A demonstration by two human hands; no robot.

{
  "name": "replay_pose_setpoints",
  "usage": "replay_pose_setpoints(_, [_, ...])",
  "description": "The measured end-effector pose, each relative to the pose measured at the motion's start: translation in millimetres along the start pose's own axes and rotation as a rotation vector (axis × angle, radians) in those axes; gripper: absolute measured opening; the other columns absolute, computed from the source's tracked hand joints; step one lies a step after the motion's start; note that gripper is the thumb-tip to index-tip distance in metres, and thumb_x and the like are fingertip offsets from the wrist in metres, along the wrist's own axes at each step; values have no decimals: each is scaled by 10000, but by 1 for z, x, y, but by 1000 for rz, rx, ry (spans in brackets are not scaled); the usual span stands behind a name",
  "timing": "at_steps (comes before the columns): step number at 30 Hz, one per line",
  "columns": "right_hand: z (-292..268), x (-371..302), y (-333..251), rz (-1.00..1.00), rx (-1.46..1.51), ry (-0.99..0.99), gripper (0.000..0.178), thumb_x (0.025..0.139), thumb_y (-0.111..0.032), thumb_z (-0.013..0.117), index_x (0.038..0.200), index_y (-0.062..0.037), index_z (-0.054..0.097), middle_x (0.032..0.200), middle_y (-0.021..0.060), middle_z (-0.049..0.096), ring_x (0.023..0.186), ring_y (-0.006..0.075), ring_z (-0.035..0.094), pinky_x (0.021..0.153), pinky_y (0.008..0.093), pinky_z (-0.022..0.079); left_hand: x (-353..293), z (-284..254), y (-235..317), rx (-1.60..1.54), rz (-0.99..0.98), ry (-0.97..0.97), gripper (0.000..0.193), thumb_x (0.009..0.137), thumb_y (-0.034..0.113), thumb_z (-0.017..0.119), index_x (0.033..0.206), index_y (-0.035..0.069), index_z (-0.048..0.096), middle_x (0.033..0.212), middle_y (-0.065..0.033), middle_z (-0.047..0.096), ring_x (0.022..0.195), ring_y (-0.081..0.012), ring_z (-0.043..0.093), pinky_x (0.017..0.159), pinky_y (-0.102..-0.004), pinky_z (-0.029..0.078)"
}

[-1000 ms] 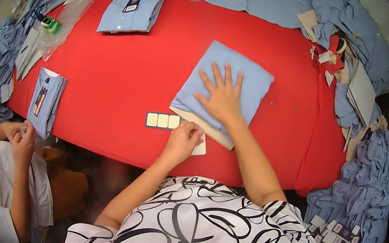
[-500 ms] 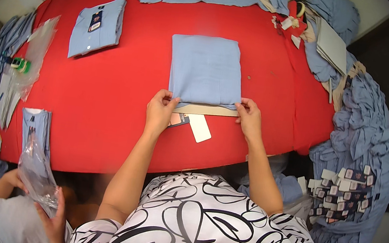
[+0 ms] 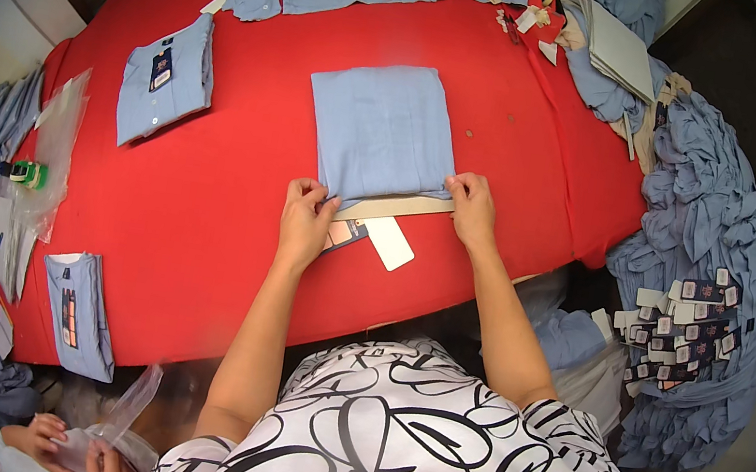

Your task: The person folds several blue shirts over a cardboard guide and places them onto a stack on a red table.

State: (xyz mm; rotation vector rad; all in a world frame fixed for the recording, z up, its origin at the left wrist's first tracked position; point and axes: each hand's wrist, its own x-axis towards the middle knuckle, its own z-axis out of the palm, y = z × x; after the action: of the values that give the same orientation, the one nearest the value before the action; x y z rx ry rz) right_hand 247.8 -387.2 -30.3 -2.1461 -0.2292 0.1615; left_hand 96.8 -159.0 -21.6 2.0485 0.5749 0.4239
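A folded light-blue shirt lies in front of me on the red-covered table, its plain side up. A strip of beige cardboard shows beneath its near edge. My left hand pinches the near left corner, thumb and fingers closed on the cloth. At the near right corner my right hand grips the shirt's edge in the same way. Sticking out toward me from under the cardboard are a white hang tag and a dark tag, partly hidden beside my left hand.
Folded shirts with tags lie at the back left and front left. A clear plastic bag lies at the left edge. Another person's hands hold clear plastic. Piled blue shirts, several tags and white boards are at right.
My view has turned slightly. More of the cardboard shows under the shirt's near edge, and both hands keep their hold. The other person's plastic bag has moved off the front-left shirt toward the person.
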Motion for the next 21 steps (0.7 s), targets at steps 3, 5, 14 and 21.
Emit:
replay_pose_setpoints(3, [3,-7,-10,-99,94,65,261,927,-244,628,1068,-26,649,1085,143,595,987,263,577,844,390,459,1,-2,-1,12,-8,6,260,896,138,681,1000,-98,652,1096,-115,540,800,-189,563,744,-333,491])
replay_pose_setpoints(5, [0,-10,-18,-133,25,37,275,919,-236,640,1088,-19,639,1083,143,597,969,259,583,838,386,466,0,-2,-2,12,-11,8,265,897,141,678,1005,-100,654,1108,-113,540,806,-192,563,749,-335,491])
replay_pose_setpoints(14, [3,-4,-12,-73,-84,72,342,911,-249,651,1145,-1,618,1079,160,604,976,279,585,856,388,470,-1,0,4,45,-31,3,286,907,169,667,1023,-92,670,1138,-107,539,826,-192,573,757,-334,494])
replay_pose_setpoints(21, [-2,-4,-6,-186,-107,20,349,927,-303,625,1021,33,640,1057,197,603,973,348,578,859,424,459,-1,3,4,62,-23,-10,314,933,198,643,1024,-103,653,1167,-124,537,887,-228,582,788,-348,490])
